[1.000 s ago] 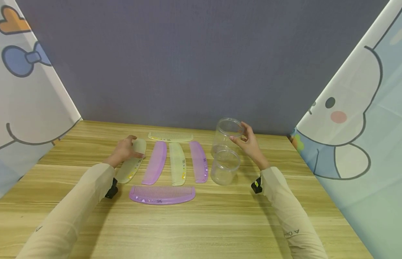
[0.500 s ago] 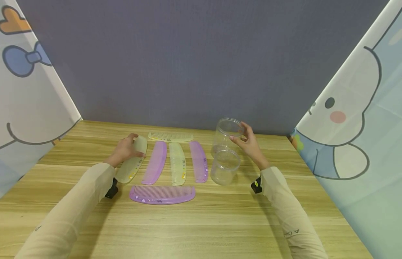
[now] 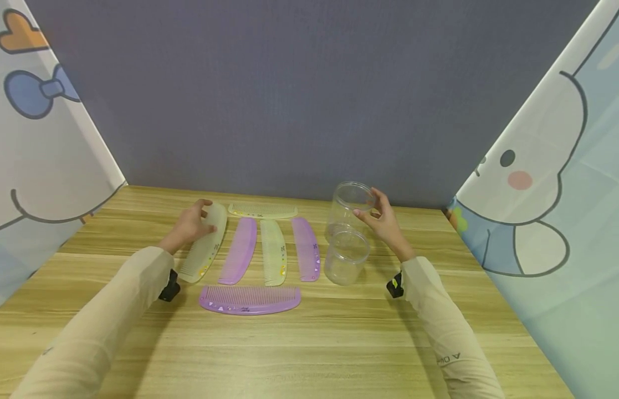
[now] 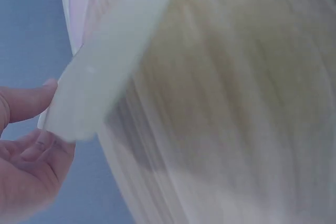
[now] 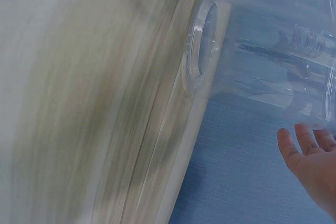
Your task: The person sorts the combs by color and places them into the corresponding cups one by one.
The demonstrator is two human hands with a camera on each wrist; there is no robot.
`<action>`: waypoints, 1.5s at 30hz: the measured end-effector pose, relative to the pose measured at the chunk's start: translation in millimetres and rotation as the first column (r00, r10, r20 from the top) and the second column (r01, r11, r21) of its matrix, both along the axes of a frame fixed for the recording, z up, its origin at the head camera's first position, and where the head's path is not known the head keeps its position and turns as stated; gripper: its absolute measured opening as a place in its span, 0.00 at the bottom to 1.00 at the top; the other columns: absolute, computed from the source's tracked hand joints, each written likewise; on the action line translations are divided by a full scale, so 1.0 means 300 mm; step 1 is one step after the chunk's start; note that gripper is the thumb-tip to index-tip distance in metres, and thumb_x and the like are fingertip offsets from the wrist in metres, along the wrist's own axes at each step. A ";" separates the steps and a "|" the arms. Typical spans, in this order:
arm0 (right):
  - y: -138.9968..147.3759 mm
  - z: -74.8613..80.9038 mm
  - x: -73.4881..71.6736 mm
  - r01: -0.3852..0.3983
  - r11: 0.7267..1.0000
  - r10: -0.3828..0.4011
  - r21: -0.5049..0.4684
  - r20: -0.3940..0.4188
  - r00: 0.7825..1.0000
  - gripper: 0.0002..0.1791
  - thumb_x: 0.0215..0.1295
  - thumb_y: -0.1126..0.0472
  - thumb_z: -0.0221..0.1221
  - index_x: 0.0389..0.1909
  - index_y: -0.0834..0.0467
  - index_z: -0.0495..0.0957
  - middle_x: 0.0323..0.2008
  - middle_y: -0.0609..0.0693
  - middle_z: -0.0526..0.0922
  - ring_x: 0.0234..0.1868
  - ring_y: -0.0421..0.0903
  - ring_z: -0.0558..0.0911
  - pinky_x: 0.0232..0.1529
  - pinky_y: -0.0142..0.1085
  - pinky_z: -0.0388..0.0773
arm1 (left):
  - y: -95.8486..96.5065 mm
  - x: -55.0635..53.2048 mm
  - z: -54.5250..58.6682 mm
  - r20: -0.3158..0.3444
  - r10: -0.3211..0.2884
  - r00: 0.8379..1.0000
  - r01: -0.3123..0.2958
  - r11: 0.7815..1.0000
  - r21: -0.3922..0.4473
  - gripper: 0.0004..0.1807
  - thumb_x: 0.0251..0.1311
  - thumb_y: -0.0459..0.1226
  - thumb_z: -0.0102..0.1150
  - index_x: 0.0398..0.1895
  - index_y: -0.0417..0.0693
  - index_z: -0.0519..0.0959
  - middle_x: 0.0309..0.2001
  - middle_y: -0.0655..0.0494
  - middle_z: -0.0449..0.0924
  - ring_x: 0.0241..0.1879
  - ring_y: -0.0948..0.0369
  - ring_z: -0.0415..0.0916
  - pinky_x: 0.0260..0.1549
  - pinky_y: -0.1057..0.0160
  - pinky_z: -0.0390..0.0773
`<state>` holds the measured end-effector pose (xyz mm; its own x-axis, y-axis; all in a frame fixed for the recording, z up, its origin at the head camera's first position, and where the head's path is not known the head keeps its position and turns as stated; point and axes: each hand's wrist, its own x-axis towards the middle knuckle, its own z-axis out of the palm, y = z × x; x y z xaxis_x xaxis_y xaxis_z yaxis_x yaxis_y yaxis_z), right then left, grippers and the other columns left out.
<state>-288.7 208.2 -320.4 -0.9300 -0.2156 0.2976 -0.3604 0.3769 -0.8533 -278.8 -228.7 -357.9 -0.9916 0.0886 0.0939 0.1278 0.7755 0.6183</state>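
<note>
In the head view my left hand point(image 3: 189, 223) holds a pale yellow-green comb point(image 3: 208, 249) near its far end, at the left of the row. The left wrist view shows that end raised off the wood above its shadow, with the thumb point(image 4: 31, 102) at its edge and the other fingers behind. My right hand point(image 3: 384, 221) grips the rim of the taller clear plastic jar point(image 3: 351, 199), which stands upright. The fingertips point(image 5: 302, 129) meet its wall in the right wrist view. A shorter clear jar point(image 3: 345, 266) stands directly before it.
Beside the held comb lie a purple comb point(image 3: 239, 249), a yellow-green comb point(image 3: 275, 255) and another purple comb point(image 3: 307, 252). One yellow comb point(image 3: 261, 210) lies crosswise behind, one purple comb point(image 3: 249, 301) in front. A grey panel point(image 3: 309, 100) closes off the table's back.
The far end of the held comb has risen away from me, its near end hardly moving. My left hand has shifted up along with it. My right hand and both jars have stayed put.
</note>
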 end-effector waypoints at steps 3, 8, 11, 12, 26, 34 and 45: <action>-0.001 0.000 -0.002 0.000 1.000 0.000 -0.001 0.001 1.000 0.42 0.60 0.65 0.57 0.68 0.66 0.42 0.68 0.65 0.53 0.66 0.62 0.58 0.64 0.58 0.55 | 0.001 0.002 0.019 -0.032 -0.004 0.999 0.004 1.000 -0.010 0.37 0.50 0.28 0.60 0.63 0.29 0.55 0.48 0.23 0.69 0.44 0.36 0.72 0.35 0.48 0.78; -0.002 0.000 -0.003 -0.002 1.000 0.002 0.000 0.008 1.000 0.42 0.60 0.65 0.57 0.69 0.65 0.42 0.68 0.65 0.53 0.66 0.62 0.58 0.64 0.57 0.55 | 0.000 -0.001 0.048 -0.053 -0.014 0.998 0.014 1.000 0.001 0.37 0.52 0.28 0.59 0.64 0.31 0.54 0.50 0.24 0.68 0.47 0.34 0.69 0.38 0.45 0.76; -0.002 0.001 -0.001 -0.002 1.000 0.002 0.002 0.008 1.000 0.42 0.60 0.65 0.57 0.69 0.65 0.42 0.68 0.65 0.52 0.66 0.62 0.57 0.64 0.57 0.55 | 0.003 -0.003 0.068 -0.058 -0.017 0.998 0.018 1.000 0.013 0.36 0.52 0.29 0.58 0.64 0.32 0.54 0.51 0.23 0.67 0.48 0.34 0.68 0.40 0.44 0.74; -0.002 0.001 0.000 -0.002 1.000 0.002 0.001 0.007 1.000 0.42 0.61 0.65 0.57 0.69 0.65 0.42 0.68 0.65 0.52 0.66 0.62 0.57 0.64 0.57 0.55 | 0.005 -0.004 0.074 -0.061 -0.018 0.998 0.019 1.000 0.019 0.36 0.52 0.28 0.58 0.64 0.32 0.54 0.51 0.23 0.67 0.48 0.34 0.68 0.40 0.44 0.74; -0.001 0.000 -0.004 -0.005 1.000 0.005 0.007 0.008 1.000 0.42 0.61 0.64 0.57 0.69 0.65 0.42 0.68 0.65 0.52 0.67 0.62 0.57 0.64 0.57 0.56 | 0.059 -0.016 0.142 -0.119 -0.025 0.993 0.025 1.000 -0.004 0.32 0.53 0.31 0.59 0.60 0.35 0.59 0.52 0.29 0.70 0.42 0.40 0.75 0.39 0.47 0.75; 0.003 -0.004 -0.009 -0.005 1.000 0.005 0.001 0.004 1.000 0.42 0.60 0.64 0.58 0.69 0.65 0.42 0.68 0.65 0.52 0.66 0.62 0.58 0.64 0.58 0.56 | 0.116 -0.025 0.190 -0.149 -0.021 0.989 0.029 0.998 0.051 0.31 0.53 0.31 0.60 0.60 0.36 0.60 0.50 0.31 0.71 0.38 0.41 0.78 0.34 0.51 0.79; 0.028 -0.049 -0.057 -0.006 1.000 0.006 -0.003 -0.005 1.000 0.44 0.59 0.61 0.60 0.69 0.61 0.43 0.69 0.61 0.53 0.67 0.59 0.58 0.64 0.57 0.57 | 0.209 -0.036 0.233 -0.223 -0.020 0.975 0.058 0.984 0.167 0.29 0.55 0.31 0.59 0.60 0.40 0.60 0.51 0.35 0.71 0.41 0.41 0.77 0.35 0.50 0.80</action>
